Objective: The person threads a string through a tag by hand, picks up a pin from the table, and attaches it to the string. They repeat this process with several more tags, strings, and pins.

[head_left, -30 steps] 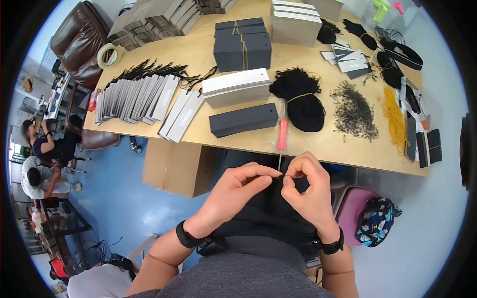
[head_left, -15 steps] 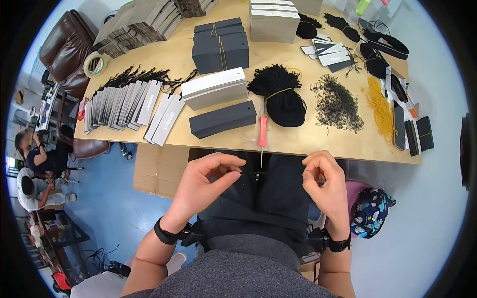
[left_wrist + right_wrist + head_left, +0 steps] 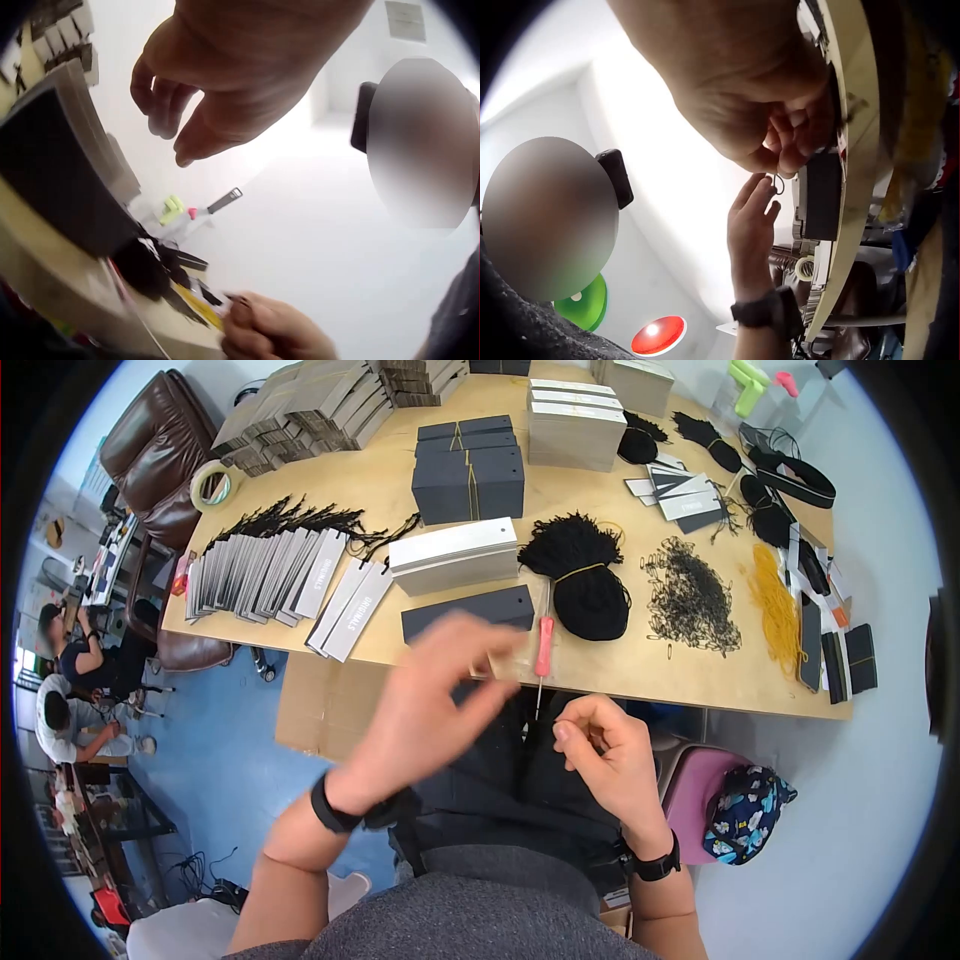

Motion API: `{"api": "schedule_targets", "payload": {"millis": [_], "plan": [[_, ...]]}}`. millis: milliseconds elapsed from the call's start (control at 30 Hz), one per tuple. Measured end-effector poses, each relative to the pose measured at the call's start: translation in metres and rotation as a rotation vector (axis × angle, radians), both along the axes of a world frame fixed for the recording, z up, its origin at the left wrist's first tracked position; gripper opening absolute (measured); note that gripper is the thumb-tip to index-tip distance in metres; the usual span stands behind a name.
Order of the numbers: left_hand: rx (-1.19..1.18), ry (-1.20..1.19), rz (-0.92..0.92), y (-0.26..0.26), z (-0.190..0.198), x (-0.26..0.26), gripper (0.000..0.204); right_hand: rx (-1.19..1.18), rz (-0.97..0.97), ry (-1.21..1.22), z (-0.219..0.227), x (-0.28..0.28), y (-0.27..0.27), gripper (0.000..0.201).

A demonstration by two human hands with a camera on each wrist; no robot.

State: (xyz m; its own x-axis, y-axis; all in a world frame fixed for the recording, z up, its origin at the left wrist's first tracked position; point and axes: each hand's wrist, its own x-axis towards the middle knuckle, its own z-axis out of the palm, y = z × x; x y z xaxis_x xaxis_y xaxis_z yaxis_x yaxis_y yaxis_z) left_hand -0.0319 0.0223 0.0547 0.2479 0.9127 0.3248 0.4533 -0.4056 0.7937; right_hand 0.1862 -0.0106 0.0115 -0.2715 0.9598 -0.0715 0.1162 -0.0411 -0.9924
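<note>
My left hand, blurred by motion, is raised in front of the dark card stack in the head view. Its thumb and fingers are bent but apart, with a gap showing in the left wrist view. Over my lap, my right hand pinches with thumb and forefinger; a thin dark loop sticks out at its fingertips in the right wrist view. A red-handled screwdriver lies at the table edge, its shaft reaching past it, beside a tied bundle of black cords.
On the table lie a pile of small black wire pins, yellow bands, a white card stack and a row of corded tags. A cardboard box stands beneath. Two people sit at far left.
Both hands first met over the lap, then parted. Now the left hand has risen up toward the table edge, while the right has come back toward the middle.
</note>
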Motion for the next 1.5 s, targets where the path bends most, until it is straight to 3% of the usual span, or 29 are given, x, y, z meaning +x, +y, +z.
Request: {"api": "schedule_targets", "payload": {"millis": [100, 233, 300, 333, 533, 600, 767, 967, 1167, 1300, 1400, 1500], "plan": [[0.394, 0.29, 0.155, 0.063, 0.007, -0.02, 0.035, -0.019, -0.007, 0.01, 0.002, 0.002, -0.004, 0.006], [0.432, 0.477, 0.155, 0.121, -0.003, -0.039, 0.035, 0.012, 0.009, -0.042, 0.003, 0.002, -0.01, 0.006], [-0.076, 0.443, 0.126, 0.128, 0.002, -0.039, 0.034, 0.014, 0.013, -0.041, 0.004, 0.004, -0.012, 0.006], [-0.078, 0.444, 0.117, 0.128, 0.002, -0.039, 0.034, 0.014, 0.018, -0.04, 0.004, 0.005, -0.014, 0.007], [0.256, 0.46, 0.181, 0.088, 0.017, -0.035, 0.031, 0.026, 0.037, -0.07, 0.005, 0.007, -0.016, 0.007], [0.324, 0.527, 0.049, 0.069, 0.015, -0.031, 0.03, 0.036, 0.044, -0.066, 0.005, 0.007, -0.016, 0.007], [0.19, 0.477, 0.026, 0.065, -0.014, -0.02, 0.028, 0.082, 0.059, -0.068, 0.002, 0.006, -0.016, 0.007], [0.069, 0.406, 0.028, 0.069, -0.015, -0.022, 0.027, 0.059, 0.031, -0.041, 0.002, 0.007, -0.021, 0.007], [0.116, 0.377, 0.044, 0.069, -0.012, -0.023, 0.028, 0.068, 0.049, -0.07, 0.002, 0.006, -0.021, 0.007], [0.351, 0.405, 0.118, 0.036, 0.003, -0.013, 0.033, 0.082, 0.035, -0.071, 0.006, 0.01, -0.024, 0.007], [0.22, 0.252, -0.024, -0.002, -0.014, -0.006, 0.041, 0.078, 0.025, -0.058, 0.005, 0.017, -0.026, 0.007], [0.046, 0.21, -0.068, -0.028, -0.058, -0.002, 0.041, -0.001, 0.018, -0.039, 0.005, 0.02, -0.027, 0.007]]}}
